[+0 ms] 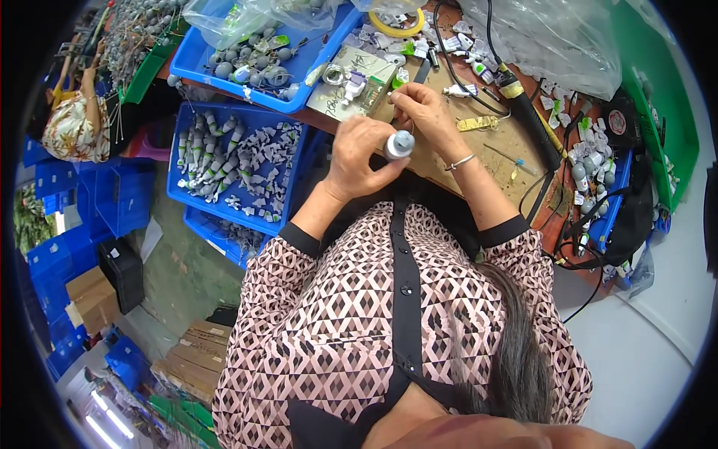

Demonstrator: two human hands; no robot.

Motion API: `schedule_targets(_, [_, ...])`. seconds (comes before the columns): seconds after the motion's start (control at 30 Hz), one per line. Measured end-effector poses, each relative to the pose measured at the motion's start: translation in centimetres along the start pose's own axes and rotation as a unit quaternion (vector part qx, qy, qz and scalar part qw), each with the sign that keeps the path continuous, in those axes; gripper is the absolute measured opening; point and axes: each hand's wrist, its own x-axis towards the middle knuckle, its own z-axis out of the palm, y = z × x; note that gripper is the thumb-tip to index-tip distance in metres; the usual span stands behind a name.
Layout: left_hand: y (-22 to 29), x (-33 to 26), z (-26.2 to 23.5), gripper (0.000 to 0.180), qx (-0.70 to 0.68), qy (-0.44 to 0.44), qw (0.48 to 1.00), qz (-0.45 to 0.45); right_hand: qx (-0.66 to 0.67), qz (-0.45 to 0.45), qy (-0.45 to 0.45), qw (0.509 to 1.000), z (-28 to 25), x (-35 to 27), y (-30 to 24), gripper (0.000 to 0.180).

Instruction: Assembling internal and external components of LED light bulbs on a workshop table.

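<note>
My left hand point(355, 157) is closed around a white plastic cylinder with a grey rounded end point(400, 145), which points toward me over the bench's near edge. Close beside it, my right hand point(428, 116) has thumb and forefinger pinched together; whatever is between them is too small to make out. Under my hands lies a worn brown work board point(479, 153). Just beyond the left hand, a flat metal-coloured block point(340, 101) carries a coil of wire point(334, 74) and a white and purple plastic piece point(354, 88).
A blue tray point(299, 105) of grey balls stands at upper left, above another blue tray point(258, 221) of white parts. A black and yellow tool point(535, 116) with cable lies right of my hands. Yellow tape point(396, 30), plastic bags point(553, 45) and a green bin point(658, 135) surround the bench.
</note>
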Motion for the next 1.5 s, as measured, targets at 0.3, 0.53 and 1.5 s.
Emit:
schedule_targets(0.3, [-2.1, -0.5, -1.2, 0.034, 0.026, 0.022, 0.998, -0.059, 0.099, 0.040, -0.049, 0.993, 0.0, 0.4, 0.0, 0.019])
schedule_targets(0.53, [-1.9, -0.5, -1.0, 0.033, 0.010, 0.023, 0.997, -0.075, 0.195, 0.075, -0.051, 0.977, -0.1, 0.4, 0.3, 0.013])
schedule_targets(1.5, [-2.2, -0.1, -0.9, 0.036, 0.007, 0.027, 0.998, -0.050, -0.256, -0.108, 0.014, 0.961, -0.2, 0.9, -2.1, 0.017])
